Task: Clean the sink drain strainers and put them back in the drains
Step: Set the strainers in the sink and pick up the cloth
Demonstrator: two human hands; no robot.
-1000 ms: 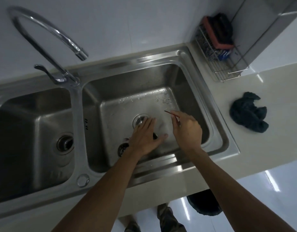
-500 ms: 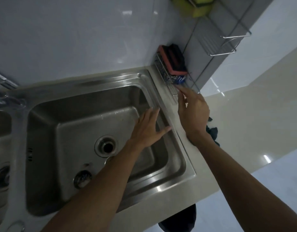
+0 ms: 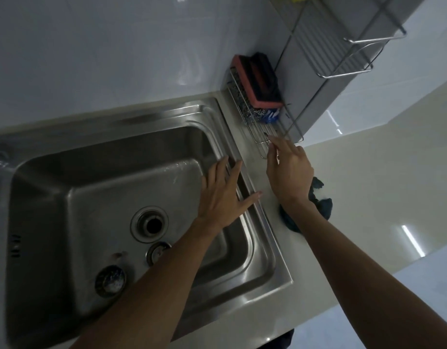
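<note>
Right hand (image 3: 289, 175) at wire rack (image 3: 261, 132); left hand (image 3: 223, 195) spread over sink (image 3: 116, 152).

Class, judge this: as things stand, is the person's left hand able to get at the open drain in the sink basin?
Probably yes. The left hand hovers open and empty over the basin's right side, and the open drain lies just below-left of it with nothing lying between them; only the two strainers sit nearer the front.
</note>
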